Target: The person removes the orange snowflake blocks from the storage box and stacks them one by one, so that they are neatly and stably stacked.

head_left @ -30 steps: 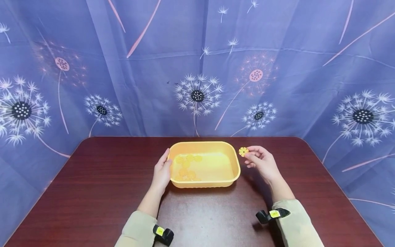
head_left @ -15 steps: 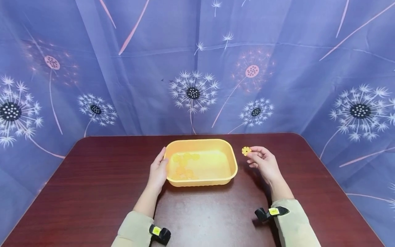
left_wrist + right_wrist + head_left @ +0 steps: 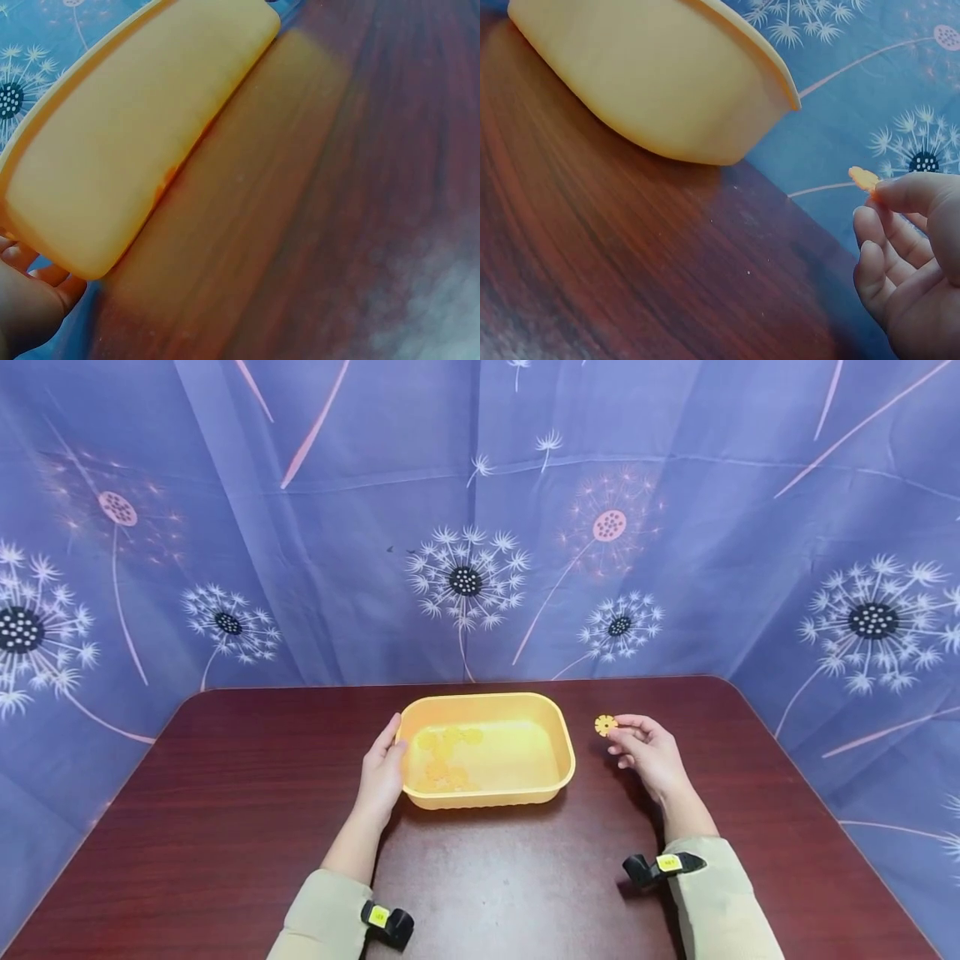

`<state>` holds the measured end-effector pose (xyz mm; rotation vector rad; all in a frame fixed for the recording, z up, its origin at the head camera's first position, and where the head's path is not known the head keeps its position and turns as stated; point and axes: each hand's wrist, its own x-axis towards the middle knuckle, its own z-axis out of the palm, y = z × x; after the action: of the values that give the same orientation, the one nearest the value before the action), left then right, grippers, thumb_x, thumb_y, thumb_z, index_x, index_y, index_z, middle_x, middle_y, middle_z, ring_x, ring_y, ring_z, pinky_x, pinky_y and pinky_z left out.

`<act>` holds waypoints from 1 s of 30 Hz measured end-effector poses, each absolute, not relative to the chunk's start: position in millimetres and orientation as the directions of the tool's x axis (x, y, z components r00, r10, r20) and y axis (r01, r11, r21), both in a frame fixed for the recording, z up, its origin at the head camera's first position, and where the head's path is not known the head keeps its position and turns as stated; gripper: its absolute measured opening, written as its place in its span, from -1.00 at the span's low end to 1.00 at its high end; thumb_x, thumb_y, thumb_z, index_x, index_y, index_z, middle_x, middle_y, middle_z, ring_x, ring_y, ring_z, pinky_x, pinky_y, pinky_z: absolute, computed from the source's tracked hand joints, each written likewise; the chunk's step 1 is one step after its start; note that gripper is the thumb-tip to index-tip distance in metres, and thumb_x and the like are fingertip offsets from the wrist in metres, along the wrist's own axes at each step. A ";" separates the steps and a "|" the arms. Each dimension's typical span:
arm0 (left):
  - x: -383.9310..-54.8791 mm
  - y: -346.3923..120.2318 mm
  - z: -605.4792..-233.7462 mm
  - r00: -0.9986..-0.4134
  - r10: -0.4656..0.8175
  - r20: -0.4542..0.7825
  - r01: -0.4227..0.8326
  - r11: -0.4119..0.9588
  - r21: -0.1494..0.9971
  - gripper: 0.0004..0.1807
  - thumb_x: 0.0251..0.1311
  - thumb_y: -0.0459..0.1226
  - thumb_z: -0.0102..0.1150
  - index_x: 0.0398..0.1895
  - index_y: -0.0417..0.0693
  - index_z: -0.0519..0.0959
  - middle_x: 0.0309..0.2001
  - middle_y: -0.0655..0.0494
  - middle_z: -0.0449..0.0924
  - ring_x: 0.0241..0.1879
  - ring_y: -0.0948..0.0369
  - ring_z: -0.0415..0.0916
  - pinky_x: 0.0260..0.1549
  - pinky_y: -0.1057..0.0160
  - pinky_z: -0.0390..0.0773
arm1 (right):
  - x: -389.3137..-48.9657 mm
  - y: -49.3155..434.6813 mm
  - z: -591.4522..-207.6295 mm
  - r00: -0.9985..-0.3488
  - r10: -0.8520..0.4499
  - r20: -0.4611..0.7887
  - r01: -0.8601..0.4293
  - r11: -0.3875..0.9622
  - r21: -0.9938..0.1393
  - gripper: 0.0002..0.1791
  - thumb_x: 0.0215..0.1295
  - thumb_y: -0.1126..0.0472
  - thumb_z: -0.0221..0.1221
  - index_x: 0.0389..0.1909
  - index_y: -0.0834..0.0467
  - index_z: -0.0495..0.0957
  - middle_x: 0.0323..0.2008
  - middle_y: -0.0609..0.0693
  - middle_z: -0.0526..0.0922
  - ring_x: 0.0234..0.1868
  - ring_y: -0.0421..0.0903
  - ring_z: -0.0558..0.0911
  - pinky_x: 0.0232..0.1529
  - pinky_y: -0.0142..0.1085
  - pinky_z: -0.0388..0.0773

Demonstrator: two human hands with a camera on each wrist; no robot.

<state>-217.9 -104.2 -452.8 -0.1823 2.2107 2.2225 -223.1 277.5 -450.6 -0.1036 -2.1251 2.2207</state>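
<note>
A yellow plastic basin point(image 3: 517, 797) stands on the table, with several flat yellow pieces point(image 3: 442, 774) lying at the left of its floor. My left hand point(image 3: 381, 781) grips the basin's left end, its thumb up at the rim. In the left wrist view, the fingers point(image 3: 52, 279) of that hand lie against the basin's end wall. To the right of the basin, my right hand point(image 3: 651, 758) pinches a yellow snowflake disc point(image 3: 605, 725) between thumb and index finger. The disc, round with notched edges and a centre hole, is held above the table, apart from the basin.
The dark red wooden table point(image 3: 225, 793) has rounded far corners. A blue curtain point(image 3: 360, 568) with a dandelion print hangs behind it and along both sides. Black bands with small devices point(image 3: 660, 867) sit on both sleeves.
My right hand has moved slightly right, carrying the disc farther from the basin. The left hand keeps its grip on the basin. The head view has shifted a little.
</note>
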 end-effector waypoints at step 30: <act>-218.1 -105.2 -453.1 -0.995 -0.065 -0.081 -0.079 -0.038 0.996 -0.45 0.42 -0.32 -0.27 0.47 0.03 0.10 0.48 0.09 0.04 0.41 0.16 0.07 0.33 0.10 0.22 | -226.2 282.5 -465.5 -0.988 0.136 -0.069 0.092 0.173 -0.981 -0.61 0.27 0.36 0.12 0.06 0.43 0.32 -0.51 -0.20 0.64 -0.53 -0.31 0.64 -0.54 -0.40 0.61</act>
<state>-218.1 -105.2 -453.1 -0.1624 2.1721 2.2501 -226.2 282.5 -465.5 -0.2315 -2.3793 1.9843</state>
